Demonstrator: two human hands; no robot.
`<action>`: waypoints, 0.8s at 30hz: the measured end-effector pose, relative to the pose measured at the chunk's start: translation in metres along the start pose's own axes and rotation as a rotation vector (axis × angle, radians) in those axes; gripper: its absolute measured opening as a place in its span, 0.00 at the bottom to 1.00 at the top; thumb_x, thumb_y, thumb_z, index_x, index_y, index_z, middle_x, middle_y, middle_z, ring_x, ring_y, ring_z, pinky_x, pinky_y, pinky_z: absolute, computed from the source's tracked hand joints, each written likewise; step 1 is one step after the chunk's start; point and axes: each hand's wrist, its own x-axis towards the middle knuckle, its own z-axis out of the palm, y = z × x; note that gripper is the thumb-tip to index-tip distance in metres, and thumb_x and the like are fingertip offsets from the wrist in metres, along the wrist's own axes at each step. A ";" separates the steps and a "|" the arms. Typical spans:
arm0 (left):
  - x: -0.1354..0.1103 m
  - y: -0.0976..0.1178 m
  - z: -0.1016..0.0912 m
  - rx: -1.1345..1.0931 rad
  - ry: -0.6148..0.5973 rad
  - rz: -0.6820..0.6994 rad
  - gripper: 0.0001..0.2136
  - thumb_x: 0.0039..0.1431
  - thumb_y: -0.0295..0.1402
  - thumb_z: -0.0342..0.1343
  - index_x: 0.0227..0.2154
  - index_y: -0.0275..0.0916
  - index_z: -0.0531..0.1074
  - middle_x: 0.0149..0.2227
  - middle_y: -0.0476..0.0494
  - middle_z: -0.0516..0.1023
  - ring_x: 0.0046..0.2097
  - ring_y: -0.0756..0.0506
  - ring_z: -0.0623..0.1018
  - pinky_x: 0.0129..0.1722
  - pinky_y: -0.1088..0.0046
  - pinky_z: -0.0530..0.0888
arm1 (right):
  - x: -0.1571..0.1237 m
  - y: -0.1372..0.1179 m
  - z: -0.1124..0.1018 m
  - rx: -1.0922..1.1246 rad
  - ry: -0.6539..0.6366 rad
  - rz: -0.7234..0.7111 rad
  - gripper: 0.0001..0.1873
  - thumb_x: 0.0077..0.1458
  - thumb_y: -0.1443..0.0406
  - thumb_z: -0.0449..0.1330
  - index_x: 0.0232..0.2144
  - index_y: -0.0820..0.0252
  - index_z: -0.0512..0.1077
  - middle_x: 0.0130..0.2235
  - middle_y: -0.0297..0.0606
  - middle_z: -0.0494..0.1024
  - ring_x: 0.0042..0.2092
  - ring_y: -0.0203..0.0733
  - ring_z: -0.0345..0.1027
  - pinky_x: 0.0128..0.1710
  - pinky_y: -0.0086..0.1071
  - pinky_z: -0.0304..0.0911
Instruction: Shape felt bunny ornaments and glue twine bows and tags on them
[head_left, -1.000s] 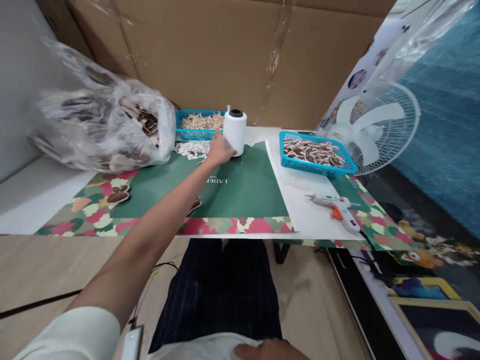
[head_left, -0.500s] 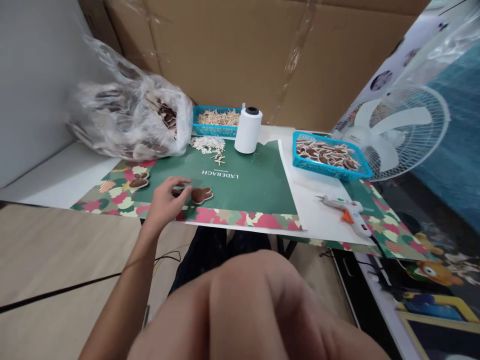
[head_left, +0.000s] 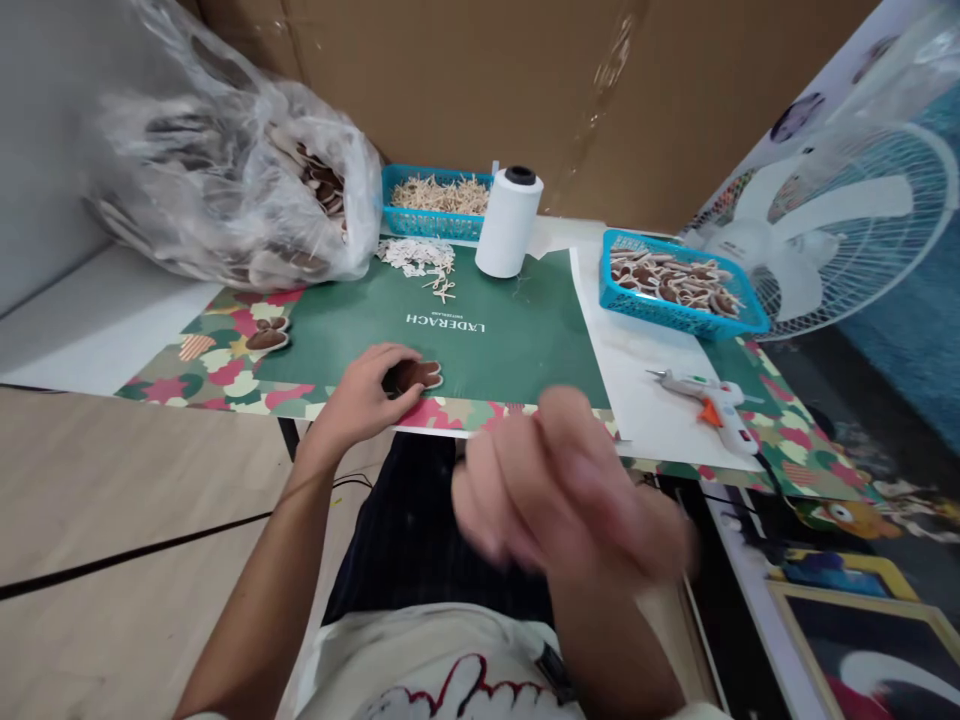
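Note:
My left hand point(head_left: 379, 393) rests at the front of the green mat, its thumb and fingers around a brown bunny-shaped felt piece point(head_left: 425, 374) with a pale edge. The ears stick out to the right of the fingers; the rest is partly covered. My right hand point(head_left: 562, 480) hangs in the air before the table's front edge, close to the camera. Its fingers look curled, but motion smears them, and whether anything is in them cannot be made out. To the left lie brown felt bunny pieces point(head_left: 268, 335) on the mat's patterned border.
A clear bag point(head_left: 225, 200) of felt pieces stands back left. Behind the mat point(head_left: 525, 345) are a blue basket point(head_left: 431, 222) of small bows, loose white pieces point(head_left: 416, 255) and a thread cone point(head_left: 510, 225). Rightward are another basket point(head_left: 660, 302), a glue gun point(head_left: 709, 400) and a fan point(head_left: 810, 230).
My right hand has come down and away from the camera, towards the table front. My left hand has moved onto the bunny piece, its fingers now around it. The view has tilted slightly.

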 end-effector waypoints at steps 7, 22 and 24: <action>0.003 0.010 0.012 -0.078 -0.094 0.038 0.18 0.56 0.35 0.61 0.51 0.41 0.73 0.47 0.42 0.81 0.49 0.39 0.77 0.51 0.60 0.75 | 0.043 0.097 -0.071 -0.916 -0.079 0.101 0.14 0.66 0.64 0.59 0.52 0.52 0.77 0.54 0.40 0.79 0.57 0.47 0.71 0.60 0.45 0.63; 0.009 0.009 0.010 -0.080 -0.177 0.007 0.11 0.53 0.37 0.62 0.39 0.41 0.75 0.43 0.43 0.78 0.47 0.40 0.75 0.49 0.61 0.73 | 0.036 0.103 -0.063 -1.254 -0.163 0.059 0.15 0.64 0.62 0.61 0.52 0.48 0.78 0.54 0.39 0.76 0.52 0.50 0.68 0.51 0.45 0.61; 0.010 0.008 0.008 -0.074 -0.191 0.024 0.13 0.53 0.38 0.62 0.40 0.40 0.75 0.45 0.42 0.77 0.49 0.39 0.75 0.51 0.60 0.73 | 0.036 0.103 -0.062 -1.285 -0.165 0.045 0.14 0.64 0.62 0.61 0.52 0.48 0.78 0.53 0.39 0.76 0.52 0.50 0.67 0.49 0.45 0.60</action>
